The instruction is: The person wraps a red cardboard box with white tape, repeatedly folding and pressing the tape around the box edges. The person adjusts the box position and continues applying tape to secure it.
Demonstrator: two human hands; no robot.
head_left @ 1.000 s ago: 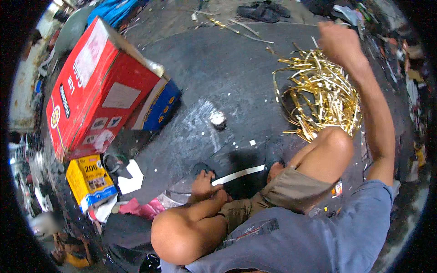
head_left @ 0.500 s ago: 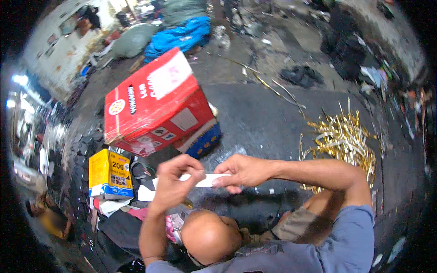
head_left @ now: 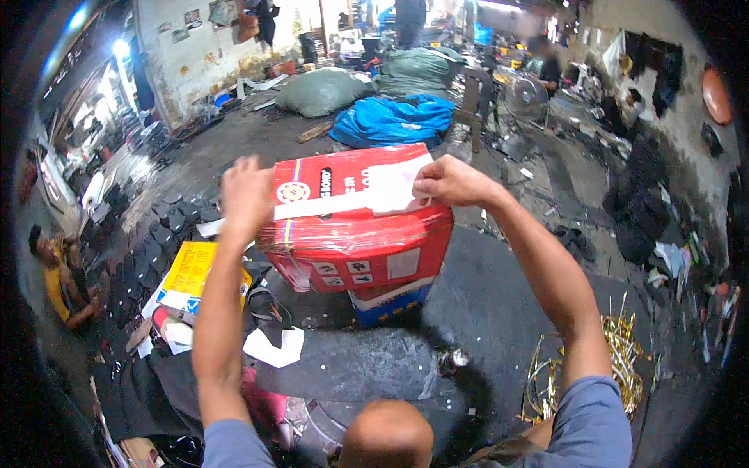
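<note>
Both arms are raised in front of the head camera, and a white strip [head_left: 343, 204] is held level between them, in front of a red carton [head_left: 355, 242]. The left hand [head_left: 246, 195] grips its left end with fingers closed; the right hand [head_left: 449, 181] pinches its right end. A blue box [head_left: 388, 300] sits under the carton, a yellow box [head_left: 191, 273] lies to its left, and gold strips [head_left: 616, 359] lie to the right.

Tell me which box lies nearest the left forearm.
The yellow box, flat on the floor just beside the left forearm; the red box and the blue box under it stand farther right.
</note>
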